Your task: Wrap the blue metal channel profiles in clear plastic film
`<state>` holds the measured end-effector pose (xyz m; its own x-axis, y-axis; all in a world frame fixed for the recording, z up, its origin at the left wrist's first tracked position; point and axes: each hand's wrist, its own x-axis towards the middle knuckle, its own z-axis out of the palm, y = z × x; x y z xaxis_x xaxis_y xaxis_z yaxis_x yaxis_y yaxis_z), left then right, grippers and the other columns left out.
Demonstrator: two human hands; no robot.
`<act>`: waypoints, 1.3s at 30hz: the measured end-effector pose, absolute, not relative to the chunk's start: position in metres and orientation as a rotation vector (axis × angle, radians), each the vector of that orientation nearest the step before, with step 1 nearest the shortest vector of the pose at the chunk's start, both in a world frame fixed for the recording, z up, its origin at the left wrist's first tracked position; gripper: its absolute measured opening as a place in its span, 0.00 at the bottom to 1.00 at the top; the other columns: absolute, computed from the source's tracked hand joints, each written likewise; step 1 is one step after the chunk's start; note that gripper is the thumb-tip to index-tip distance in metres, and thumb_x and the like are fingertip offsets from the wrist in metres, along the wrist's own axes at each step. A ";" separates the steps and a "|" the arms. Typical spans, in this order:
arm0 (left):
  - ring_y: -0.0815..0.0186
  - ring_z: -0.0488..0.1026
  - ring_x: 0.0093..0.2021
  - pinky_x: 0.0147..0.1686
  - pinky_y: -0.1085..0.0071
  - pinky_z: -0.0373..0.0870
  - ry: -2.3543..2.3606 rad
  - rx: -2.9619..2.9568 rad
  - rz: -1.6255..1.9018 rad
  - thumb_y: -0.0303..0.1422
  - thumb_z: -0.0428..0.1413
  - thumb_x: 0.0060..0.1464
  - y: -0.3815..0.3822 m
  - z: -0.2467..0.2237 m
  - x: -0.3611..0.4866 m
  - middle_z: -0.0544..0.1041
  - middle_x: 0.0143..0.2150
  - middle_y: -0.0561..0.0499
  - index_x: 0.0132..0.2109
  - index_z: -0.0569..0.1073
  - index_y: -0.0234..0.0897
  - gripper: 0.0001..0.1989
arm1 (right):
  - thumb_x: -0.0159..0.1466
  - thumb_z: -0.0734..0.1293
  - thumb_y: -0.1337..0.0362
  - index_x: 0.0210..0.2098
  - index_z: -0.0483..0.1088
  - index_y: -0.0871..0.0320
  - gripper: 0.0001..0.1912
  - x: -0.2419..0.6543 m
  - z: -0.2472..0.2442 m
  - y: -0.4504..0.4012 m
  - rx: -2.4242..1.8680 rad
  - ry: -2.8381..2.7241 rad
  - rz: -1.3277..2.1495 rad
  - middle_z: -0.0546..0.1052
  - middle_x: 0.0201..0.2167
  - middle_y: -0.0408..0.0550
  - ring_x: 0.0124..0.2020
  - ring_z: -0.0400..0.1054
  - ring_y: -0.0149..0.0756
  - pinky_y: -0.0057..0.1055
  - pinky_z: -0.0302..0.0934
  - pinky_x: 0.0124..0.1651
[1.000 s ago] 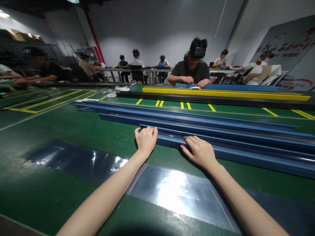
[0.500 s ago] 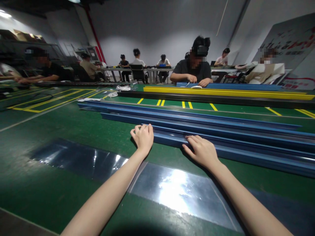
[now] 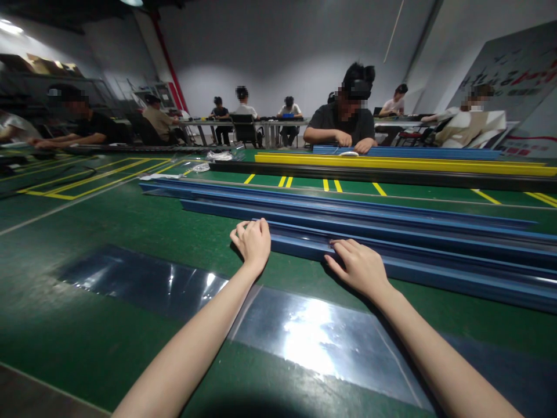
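Nearest me lies a long blue channel-shaped rail (image 3: 296, 248), flat on the green table (image 3: 130, 348). My left hand (image 3: 253, 242) is curled around its left end, with the fingers over the far side. Farther right along the same rail, my right hand (image 3: 359, 268) has its fingertips over the channel and its thumb against the near side. The fingers hide part of the grip. Right behind it runs another blue rail (image 3: 221, 209), parallel to it. Beneath my forearms lie flat, shiny plastic strips (image 3: 256, 325).
Farther back are a black rail (image 3: 304, 172) and a yellow rail (image 3: 391, 164). Across the table a co-worker (image 3: 342, 125) bends over another blue rail (image 3: 413, 153). Crumpled clear plastic (image 3: 220, 156) lies left of the black rail. Several people sit at tables behind.
Both hands keep almost the same place on the blue rail. The view has shifted very slightly. Across the table, the white-tipped thing at the co-worker's hand no longer shows clearly.
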<state>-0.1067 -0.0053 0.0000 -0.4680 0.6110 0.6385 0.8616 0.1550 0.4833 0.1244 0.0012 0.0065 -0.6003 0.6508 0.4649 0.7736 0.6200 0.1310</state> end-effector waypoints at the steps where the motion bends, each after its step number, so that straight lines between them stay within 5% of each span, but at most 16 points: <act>1: 0.56 0.64 0.42 0.43 0.54 0.50 -2.139 -1.423 -1.201 0.35 0.41 0.58 -0.005 0.000 -0.107 0.77 0.33 0.47 0.23 0.72 0.39 0.21 | 0.64 0.53 0.55 0.37 0.69 0.59 0.18 0.124 0.007 0.001 -1.140 -2.474 -0.456 0.75 0.39 0.50 0.38 0.66 0.35 0.30 0.54 0.35; 8: 0.60 0.65 0.38 0.44 0.58 0.51 -1.972 -1.583 -0.942 0.34 0.42 0.58 -0.007 0.003 -0.102 0.75 0.32 0.48 0.26 0.72 0.39 0.19 | 0.64 0.53 0.55 0.38 0.68 0.60 0.19 0.124 0.005 0.001 -1.146 -2.476 -0.461 0.74 0.39 0.49 0.38 0.66 0.35 0.30 0.54 0.36; 17: 0.66 0.68 0.32 0.33 0.66 0.53 -1.602 -2.122 -0.552 0.36 0.39 0.60 -0.008 0.003 -0.091 0.74 0.29 0.49 0.29 0.73 0.37 0.21 | 0.63 0.53 0.55 0.38 0.69 0.60 0.19 0.124 0.007 0.001 -1.153 -2.482 -0.444 0.75 0.39 0.51 0.37 0.66 0.36 0.30 0.54 0.35; 39: 0.62 0.67 0.36 0.36 0.65 0.54 -1.622 -2.097 -0.593 0.35 0.40 0.59 -0.006 0.003 -0.091 0.74 0.32 0.47 0.31 0.72 0.37 0.18 | 0.62 0.55 0.58 0.41 0.67 0.57 0.15 0.142 0.030 0.007 -1.199 -2.673 -0.192 0.73 0.40 0.51 0.39 0.67 0.37 0.31 0.59 0.37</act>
<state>-0.0907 -0.0056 0.0031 0.2276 0.7906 0.5684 0.9708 -0.2295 -0.0695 0.1425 0.0067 0.0305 -0.6489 0.7225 0.2386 0.7492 0.6614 0.0348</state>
